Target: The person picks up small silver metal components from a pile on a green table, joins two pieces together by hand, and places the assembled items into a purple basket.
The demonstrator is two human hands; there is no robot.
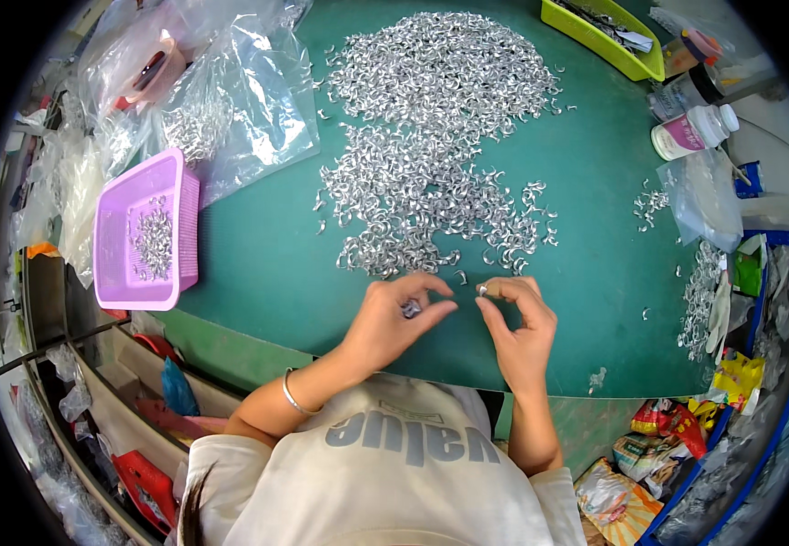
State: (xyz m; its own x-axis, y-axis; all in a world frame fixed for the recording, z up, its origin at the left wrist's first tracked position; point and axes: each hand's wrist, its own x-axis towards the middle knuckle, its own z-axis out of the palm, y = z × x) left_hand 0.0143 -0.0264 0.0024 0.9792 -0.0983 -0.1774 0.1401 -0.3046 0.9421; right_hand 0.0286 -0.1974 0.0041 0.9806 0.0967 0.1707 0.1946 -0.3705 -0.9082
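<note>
A: Hands?
B: Two, both at near edge of green mat (258, 273). Left hand (393, 318) curled, thumb and fingers pinched on a few small metal clips (411, 309) cupped in palm. Right hand (517, 318) pinching one single clip (483, 289) at fingertips, other fingers loosely bent. Hands just beside each other, not touching.

A: Clip count?
B: Too many to count. One big silver heap (431, 136) spread across mat centre, near end just beyond fingertips. Smaller scatter (649, 205) at right, another strip (699, 300) along right edge.

A: Containers?
B: One pink basket (108, 264), rectangular, at left, half off mat edge, with a thin layer of clips inside. One lime-green tray (627, 56), long and shallow, at top right. Clear plastic bags (249, 100) piled at top left, number cannot tell; one more clear bag (699, 196) at right.

A: Bottles, packets?
B: One white bottle (695, 130) lying on side at right, white cap, pink label. Another bottle (690, 50) above it, orange-capped, mostly hidden. Coloured packets (658, 437) heaped at lower right, red, yellow, orange; count unclear.

A: Anything worn?
B: One silver bangle (293, 396) on left wrist.
</note>
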